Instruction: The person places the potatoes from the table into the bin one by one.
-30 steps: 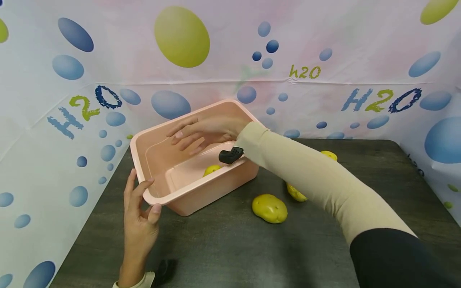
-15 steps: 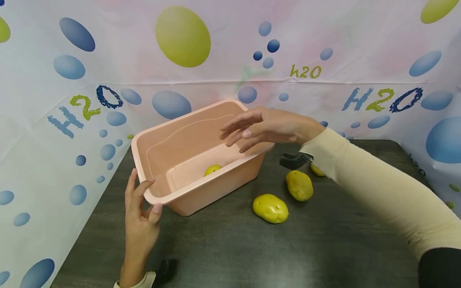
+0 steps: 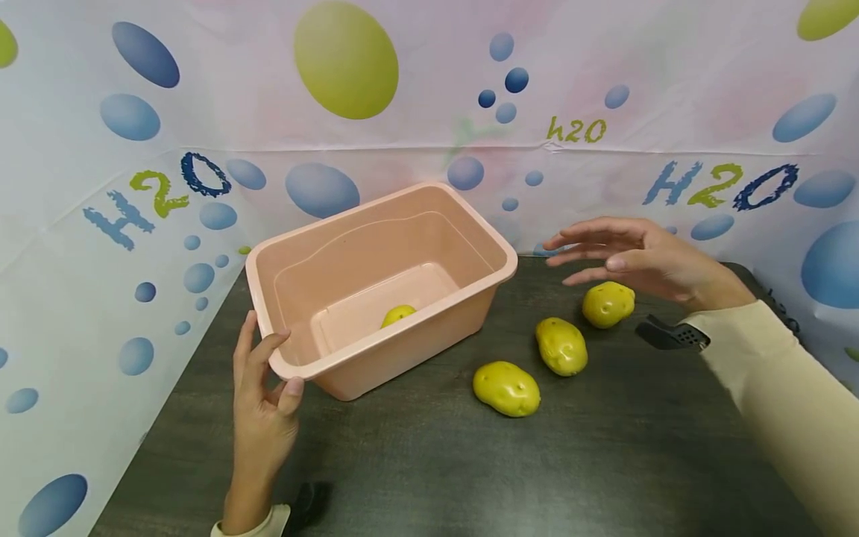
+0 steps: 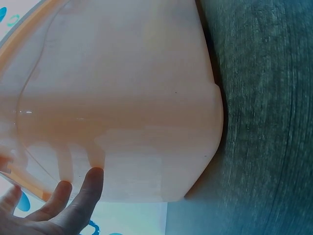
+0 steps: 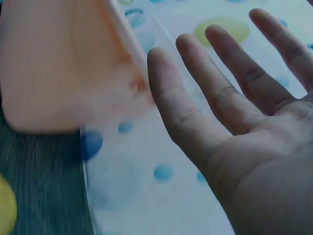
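A pink plastic basin [image 3: 409, 350] stands on the dark table, turned at an angle, with a yellow potato [image 3: 399, 314] inside, partly hidden by the front wall. My left hand [image 3: 264, 425] holds the basin's near left corner, thumb at the front and index finger over the rim. In the left wrist view, fingers [image 4: 90, 191] of that hand lie against the basin's outer wall. To the right my right hand [image 3: 647, 261] hovers with fingers spread and nothing in it. The nearest thing below it is a yellow potato [image 3: 608, 304].
Two more yellow potatoes, one in the middle [image 3: 561, 347] and one nearer [image 3: 506, 388], lie right of the basin on the dark table [image 3: 429, 470]. A printed sheet [image 3: 416, 74] with bubbles rises behind and along both sides. A black strap [image 3: 671, 334] hangs at my right wrist.
My right hand has moved from over the basin out to the right, its fingers still extended, uncovering the far potatoes. The left hand and the basin have stayed in place.
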The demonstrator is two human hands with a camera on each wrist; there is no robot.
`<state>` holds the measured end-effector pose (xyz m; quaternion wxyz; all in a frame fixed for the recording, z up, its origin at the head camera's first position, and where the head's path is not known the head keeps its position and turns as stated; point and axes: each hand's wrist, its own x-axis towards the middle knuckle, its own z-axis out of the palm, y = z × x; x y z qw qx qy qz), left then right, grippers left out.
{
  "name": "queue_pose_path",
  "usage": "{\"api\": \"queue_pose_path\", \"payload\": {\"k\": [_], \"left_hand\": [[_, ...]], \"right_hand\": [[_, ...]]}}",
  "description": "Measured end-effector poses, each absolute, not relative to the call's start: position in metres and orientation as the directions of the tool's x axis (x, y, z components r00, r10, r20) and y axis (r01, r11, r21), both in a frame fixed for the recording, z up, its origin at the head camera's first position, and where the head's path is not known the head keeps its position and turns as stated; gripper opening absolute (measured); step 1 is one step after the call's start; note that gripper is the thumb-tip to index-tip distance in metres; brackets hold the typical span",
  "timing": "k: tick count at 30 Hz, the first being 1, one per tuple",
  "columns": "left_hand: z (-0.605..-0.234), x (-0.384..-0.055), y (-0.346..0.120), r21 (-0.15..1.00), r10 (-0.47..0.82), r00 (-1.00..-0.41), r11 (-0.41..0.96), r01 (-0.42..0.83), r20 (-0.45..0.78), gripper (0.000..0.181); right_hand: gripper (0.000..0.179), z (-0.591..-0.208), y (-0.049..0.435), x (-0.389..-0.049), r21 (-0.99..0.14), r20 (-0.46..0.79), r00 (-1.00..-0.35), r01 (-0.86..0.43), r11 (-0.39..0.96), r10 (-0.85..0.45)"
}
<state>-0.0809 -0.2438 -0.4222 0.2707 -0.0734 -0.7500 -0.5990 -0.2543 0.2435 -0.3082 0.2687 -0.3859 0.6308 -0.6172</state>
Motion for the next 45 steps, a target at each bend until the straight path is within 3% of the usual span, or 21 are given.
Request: {"api": "queue_pose_path", "payload": {"k": [4,15,19,25,29,33,40,45], "left_hand": [[-0.421,-0.080,-0.243,0.857,-0.211,-0.842,0.280,0.434,0.496,0.054],[-0.419,-0.082,-0.243,0.877,-0.231,-0.856,0.263,0.403,0.463,0.059],[-0.420,-0.084,-0.244,0.870,-0.230,-0.853,0.286,0.401,0.468,0.057],[-0.421,-0.081,-0.244,0.874,-0.235,-0.857,0.293,0.387,0.459,0.056],[-0.422,-0.080,-0.244,0.871,-0.232,-0.853,0.287,0.398,0.467,0.055],[-0.421,-0.081,-0.244,0.869,-0.226,-0.853,0.285,0.405,0.471,0.056],[-0.418,-0.082,-0.243,0.866,-0.225,-0.848,0.280,0.414,0.479,0.057],[-0.419,-0.082,-0.242,0.869,-0.231,-0.848,0.274,0.413,0.476,0.059]], "right_hand": [[0.052,-0.321,0.265,-0.248,-0.982,0.147,-0.601,-0.184,-0.043,-0.786],[0.053,-0.350,0.291,-0.234,-0.971,0.221,-0.634,-0.213,-0.108,-0.741],[0.052,-0.363,0.294,-0.233,-0.965,0.252,-0.692,-0.237,-0.117,-0.676],[0.045,-0.379,0.296,-0.232,-0.954,0.158,-0.847,-0.263,0.142,-0.508],[0.045,-0.384,0.295,-0.235,-0.943,0.111,-0.904,-0.228,0.243,-0.413],[0.044,-0.392,0.297,-0.240,-0.932,0.094,-0.924,-0.212,0.293,-0.371],[0.044,-0.396,0.297,-0.249,-0.806,-0.010,-0.951,-0.175,0.565,-0.309],[0.042,-0.398,0.297,-0.257,-0.717,-0.027,-0.913,-0.266,0.644,-0.407]]}}
